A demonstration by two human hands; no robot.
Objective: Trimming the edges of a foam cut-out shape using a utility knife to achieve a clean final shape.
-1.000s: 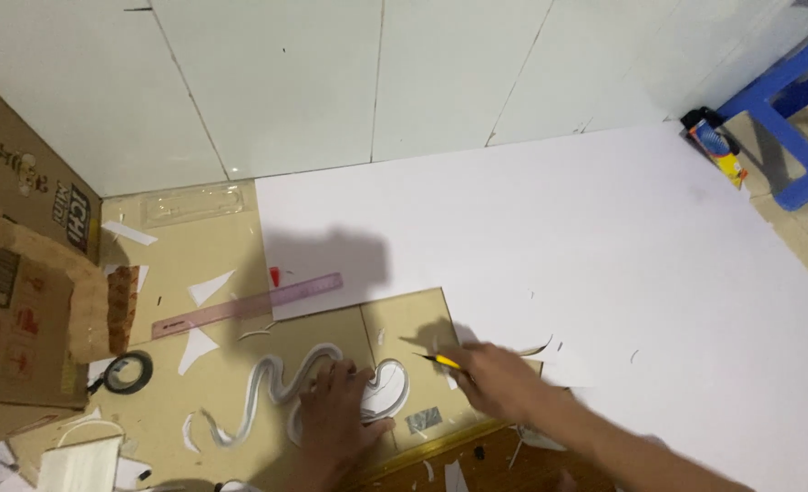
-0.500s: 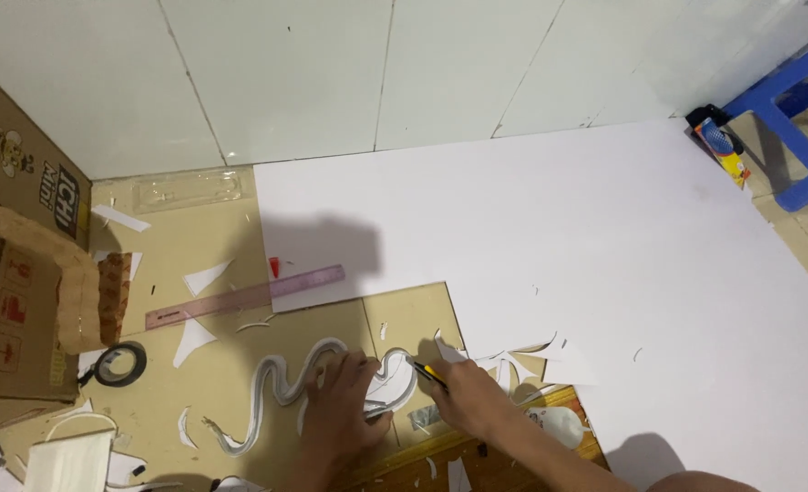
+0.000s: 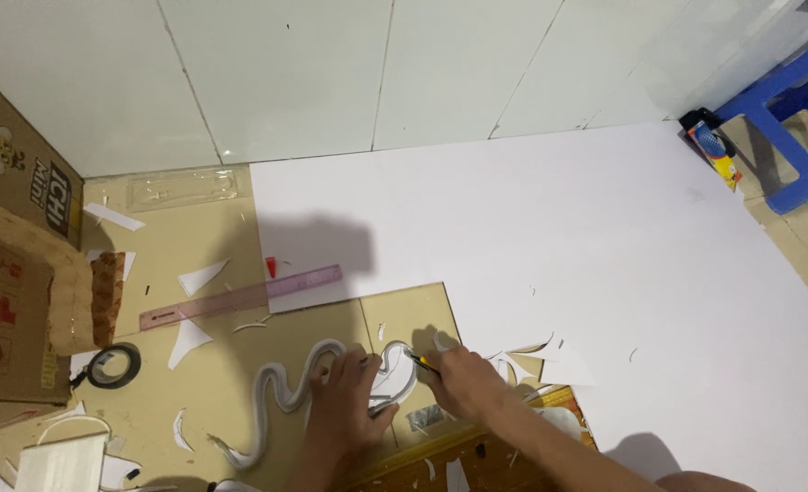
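I see a brightly and evenly lit scene, the light coming from above and behind the camera. A soft, dark shadow of the person falls across the white sheet and the cardboard. The pale floor tiles carry a faint sheen. Detail is slightly soft throughout, and straight edges bow a little toward the corners.

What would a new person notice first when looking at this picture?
Most striking is the large white sheet spread over the floor at centre and right. At the bottom centre, the left hand presses on a wavy white cut-out strip lying on flat cardboard, while the right hand holds a small yellow-handled cutter against it. A pink ruler lies just above, and a blue stool stands at the far right.
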